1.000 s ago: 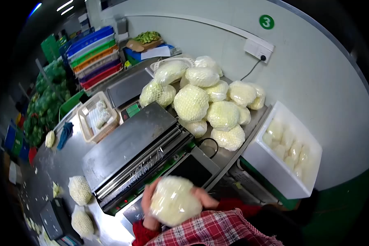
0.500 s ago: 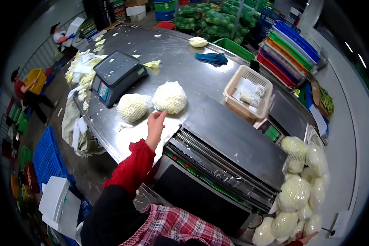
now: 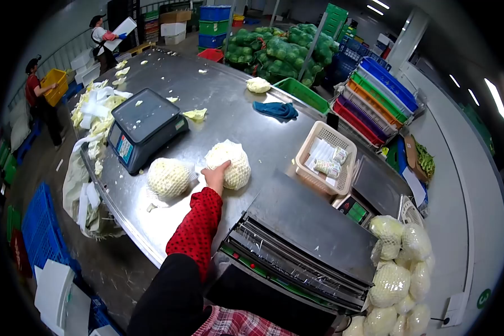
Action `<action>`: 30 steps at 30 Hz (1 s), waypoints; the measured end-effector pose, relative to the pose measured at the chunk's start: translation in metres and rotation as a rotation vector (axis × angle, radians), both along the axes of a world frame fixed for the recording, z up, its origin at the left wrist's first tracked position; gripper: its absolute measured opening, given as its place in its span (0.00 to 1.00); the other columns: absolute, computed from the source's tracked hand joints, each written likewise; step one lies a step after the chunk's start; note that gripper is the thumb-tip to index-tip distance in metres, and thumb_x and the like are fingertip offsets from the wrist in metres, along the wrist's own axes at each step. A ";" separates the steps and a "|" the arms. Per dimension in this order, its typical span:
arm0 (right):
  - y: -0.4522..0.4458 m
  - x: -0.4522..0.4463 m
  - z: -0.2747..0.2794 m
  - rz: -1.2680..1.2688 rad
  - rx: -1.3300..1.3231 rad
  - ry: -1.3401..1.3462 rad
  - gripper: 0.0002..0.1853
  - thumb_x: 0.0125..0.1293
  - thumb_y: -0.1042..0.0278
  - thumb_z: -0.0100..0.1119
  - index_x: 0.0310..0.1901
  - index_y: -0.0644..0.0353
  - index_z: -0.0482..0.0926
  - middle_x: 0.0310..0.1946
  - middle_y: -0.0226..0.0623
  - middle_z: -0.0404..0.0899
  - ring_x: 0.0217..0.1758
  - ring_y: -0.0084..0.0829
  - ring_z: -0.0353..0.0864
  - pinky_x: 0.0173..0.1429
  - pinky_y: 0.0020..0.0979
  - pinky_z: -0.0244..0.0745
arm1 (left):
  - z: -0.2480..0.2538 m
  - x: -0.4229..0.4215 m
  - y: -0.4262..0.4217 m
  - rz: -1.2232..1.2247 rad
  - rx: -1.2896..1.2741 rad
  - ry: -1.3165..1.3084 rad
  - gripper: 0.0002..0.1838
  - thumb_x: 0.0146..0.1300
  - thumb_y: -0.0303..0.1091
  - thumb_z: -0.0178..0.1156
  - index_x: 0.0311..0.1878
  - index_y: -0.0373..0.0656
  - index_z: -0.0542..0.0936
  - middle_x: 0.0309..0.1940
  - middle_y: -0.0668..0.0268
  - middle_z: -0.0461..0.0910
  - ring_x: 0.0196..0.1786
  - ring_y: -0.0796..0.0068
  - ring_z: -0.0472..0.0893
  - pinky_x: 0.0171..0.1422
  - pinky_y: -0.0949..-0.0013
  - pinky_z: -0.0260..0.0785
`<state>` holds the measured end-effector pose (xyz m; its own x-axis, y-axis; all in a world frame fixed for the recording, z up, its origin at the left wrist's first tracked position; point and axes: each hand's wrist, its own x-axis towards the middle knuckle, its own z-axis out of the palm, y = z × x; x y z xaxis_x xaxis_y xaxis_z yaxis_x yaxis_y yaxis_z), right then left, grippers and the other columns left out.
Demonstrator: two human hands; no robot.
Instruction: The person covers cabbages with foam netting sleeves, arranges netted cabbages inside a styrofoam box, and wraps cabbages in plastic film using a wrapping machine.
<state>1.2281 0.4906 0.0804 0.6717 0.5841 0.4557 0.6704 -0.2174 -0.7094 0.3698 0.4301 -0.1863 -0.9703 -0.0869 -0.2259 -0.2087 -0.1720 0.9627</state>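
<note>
My left hand [image 3: 215,176], in a red dotted sleeve, has its fingers curled against the near left side of a pale cabbage [image 3: 233,163] in a white foam net. The cabbage rests on the metal table [image 3: 224,115]. Just to its left sits a second netted cabbage [image 3: 168,178], untouched. My right hand is out of view. In front of me stands a wrapping machine [image 3: 297,263] with a flat dark top and rollers. Several cabbages in clear film [image 3: 390,284] are piled at its right end.
A black scale [image 3: 145,120] stands left, beside leaf scraps [image 3: 98,103]. Farther back lie a blue cloth [image 3: 275,110] and a bare cabbage [image 3: 258,85]. A beige basket [image 3: 326,157] holds small packets. Stacked trays [image 3: 375,92] stand right. Two people are at the far left.
My left hand has moved onto the side of the right-hand netted cabbage. My right hand, at the film-wrapped pile before, has left the view. The camera view has tilted up.
</note>
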 end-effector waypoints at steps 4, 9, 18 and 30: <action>-0.039 -0.114 0.022 0.329 0.003 0.073 0.25 0.71 0.58 0.55 0.59 0.73 0.72 0.53 0.53 0.76 0.50 0.40 0.78 0.54 0.34 0.75 | 0.029 0.015 -0.008 -0.194 0.434 -0.112 0.33 0.44 0.31 0.74 0.49 0.18 0.72 0.44 0.49 0.81 0.40 0.58 0.83 0.46 0.62 0.77; -0.036 -0.189 0.013 0.768 -0.199 0.151 0.24 0.69 0.61 0.58 0.58 0.73 0.71 0.50 0.49 0.77 0.47 0.39 0.78 0.50 0.35 0.76 | 0.160 0.072 -0.042 -0.556 0.454 0.013 0.25 0.55 0.39 0.67 0.52 0.32 0.78 0.40 0.56 0.84 0.38 0.66 0.86 0.39 0.62 0.82; 0.065 -0.428 -0.089 1.584 -0.209 0.430 0.33 0.72 0.57 0.51 0.71 0.67 0.56 0.68 0.48 0.61 0.66 0.40 0.67 0.70 0.37 0.61 | 0.168 0.254 0.025 -0.801 0.106 0.196 0.30 0.57 0.40 0.69 0.57 0.31 0.73 0.46 0.53 0.82 0.52 0.62 0.80 0.57 0.60 0.74; 0.020 -0.267 -0.063 1.158 -0.633 -0.194 0.22 0.64 0.46 0.60 0.34 0.62 0.85 0.24 0.41 0.82 0.27 0.36 0.82 0.37 0.34 0.75 | 0.185 0.209 -0.113 -0.886 -1.031 1.215 0.26 0.55 0.56 0.65 0.23 0.38 0.79 0.17 0.54 0.77 0.22 0.55 0.80 0.27 0.58 0.70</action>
